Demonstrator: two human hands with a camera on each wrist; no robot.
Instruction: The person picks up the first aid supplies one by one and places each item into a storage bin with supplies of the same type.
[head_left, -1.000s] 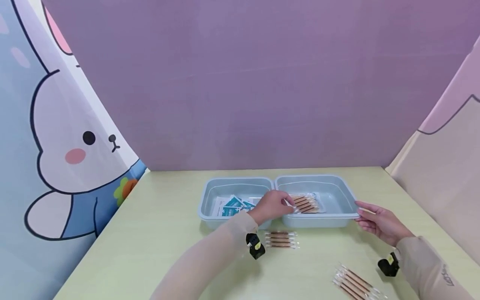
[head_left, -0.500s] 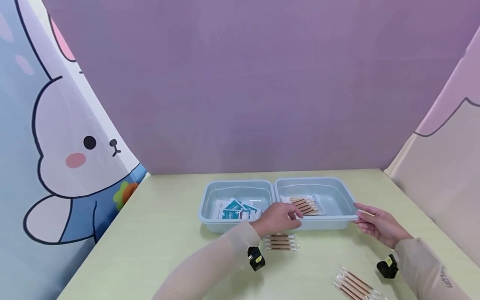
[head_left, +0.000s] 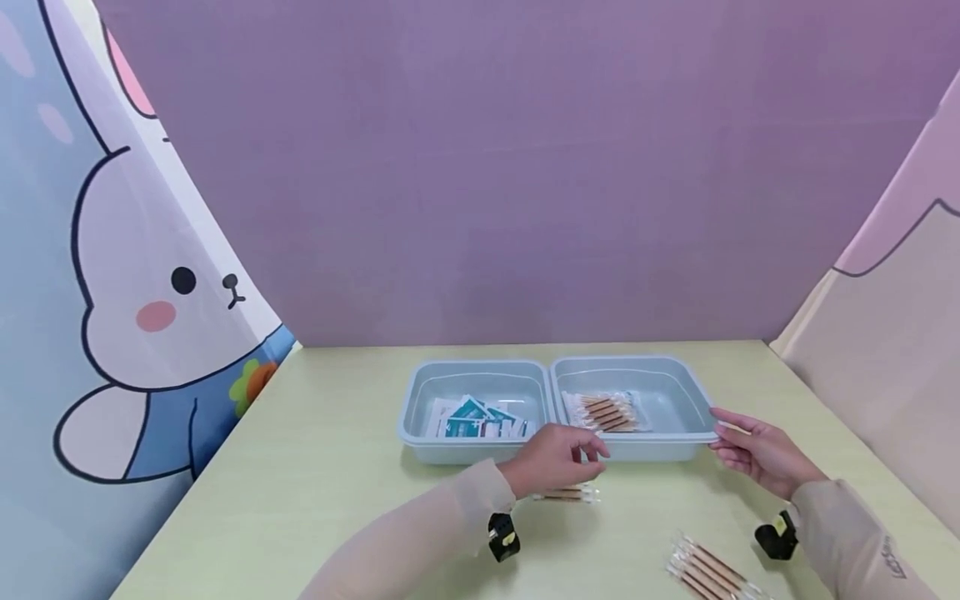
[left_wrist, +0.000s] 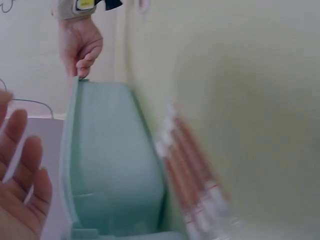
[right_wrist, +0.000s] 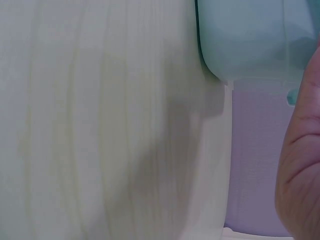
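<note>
My left hand [head_left: 558, 457] hovers in front of the two light-blue plastic trays, fingers loosely bent with nothing between them. Below it on the table lies a clear packet of brown cotton swabs [head_left: 567, 495], partly hidden by the hand; the left wrist view shows these swabs [left_wrist: 187, 170] beside the tray wall. My right hand [head_left: 765, 457] pinches the front right corner of the right tray [head_left: 660, 449] between thumb and fingers. Inside that tray, on its left side, is a pile of swab packets [head_left: 609, 412].
The left tray [head_left: 476, 454] adjoins the right one and holds several teal-and-white sachets [head_left: 468, 417]. Another swab packet [head_left: 712, 568] lies at the table's front right. A purple panel [head_left: 525, 183] stands behind the table, with printed cloth [head_left: 127, 333] at the left.
My left hand has drawn back from over the right tray's swabs to the tray's front, above the table packet. The right hand stays on the tray corner.
</note>
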